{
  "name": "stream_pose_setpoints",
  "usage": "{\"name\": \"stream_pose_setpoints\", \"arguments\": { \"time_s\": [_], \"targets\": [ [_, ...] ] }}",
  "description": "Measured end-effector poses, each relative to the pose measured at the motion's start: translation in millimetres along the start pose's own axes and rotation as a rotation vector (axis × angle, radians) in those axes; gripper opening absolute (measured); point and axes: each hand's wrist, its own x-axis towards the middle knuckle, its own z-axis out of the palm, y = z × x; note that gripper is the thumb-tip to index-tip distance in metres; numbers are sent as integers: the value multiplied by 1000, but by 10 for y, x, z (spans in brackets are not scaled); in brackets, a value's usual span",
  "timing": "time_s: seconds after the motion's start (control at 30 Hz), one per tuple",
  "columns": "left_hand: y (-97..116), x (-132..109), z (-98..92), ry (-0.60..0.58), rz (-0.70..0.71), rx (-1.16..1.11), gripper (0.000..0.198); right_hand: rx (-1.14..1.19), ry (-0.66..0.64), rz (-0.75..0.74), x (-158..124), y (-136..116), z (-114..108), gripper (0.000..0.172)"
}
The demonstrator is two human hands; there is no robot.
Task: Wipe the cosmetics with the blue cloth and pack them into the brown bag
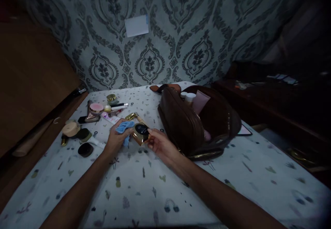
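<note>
Between my two hands is a gold jar with a black oval lid, tilted so that the lid faces up toward me. My right hand pinches its right side between thumb and fingers. A crumpled light-blue cloth is bunched in my left hand, whose fingers reach the jar's left side. Just behind the jar lie a gold tube and a pale tube. To the right stands an unzipped brown bag, with a pink tube and a white-capped bottle inside.
Several cosmetics lie to the left, among them a pink compact, a black-lidded jar, a beige-lidded jar and a green jar. A phone-like device sits partly behind the bag. Patterned cloth covers the table, against a papered wall.
</note>
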Motion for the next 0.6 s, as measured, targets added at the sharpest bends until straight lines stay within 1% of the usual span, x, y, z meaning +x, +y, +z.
{"name": "stream_pose_setpoints", "arguments": {
  "time_s": [0.07, 0.17, 0.23, 0.27, 0.33, 0.4, 0.47, 0.5, 0.57, 0.6],
  "targets": [
    [6, 4, 18, 41, 21, -5, 32, 20, -23, 47, -2, 0, -5, 34],
    [34, 5, 51, 105, 63, 8, 30, 28, -132, 87, -32, 4, 20, 50],
    [55, 1, 56, 122, 94, 51, 29, 18, -206, 90, -51, 14, 44, 56],
    [64, -3, 49, 112, 113, 79, 29, 12, -224, 83, -54, 22, 54, 57],
    [73, -13, 18, 31, 175, 122, 36, 9, -213, 48, -48, 39, 62, 57],
    [70, -22, -27, -110, 234, 132, 50, 14, -173, 5, -31, 55, 59, 55],
    [57, -28, -66, -253, 243, 123, 63, 21, -135, -30, -20, 64, 52, 54],
    [47, -28, -79, -293, 228, 122, 68, 21, -126, -43, -19, 66, 50, 54],
    [29, -23, -89, -303, 183, 142, 69, 13, -123, -62, -28, 65, 54, 52],
    [22, -17, -86, -278, 169, 155, 65, 7, -125, -67, -34, 64, 58, 51]
  ]
}}
